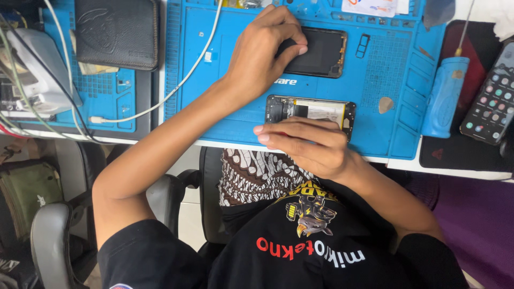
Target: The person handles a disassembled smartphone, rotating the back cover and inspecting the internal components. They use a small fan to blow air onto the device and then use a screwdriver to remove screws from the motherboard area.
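The opened phone point(310, 113) already lies stripped on the blue mat point(235, 107) under the right hand point(305, 145), whose grip rests loosely apart; the left hand point(262, 53) pinches the detached back cover point(318, 52) just beyond; reassembly remains.

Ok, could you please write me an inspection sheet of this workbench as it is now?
Surface: blue repair mat, lying on a white table.
Job's things: opened phone, insides showing; dark phone panel beyond it.
Clutter: dark wallet, blue-handled screwdriver, lit phone.
Grippers: left hand pinches the dark phone panel's edge; right hand rests at the opened phone's near edge, fingers loose.
Cables: white cable crosses the blue repair mat; more wires at far left.
Surroundings: grey chair arm and green bag below the table.
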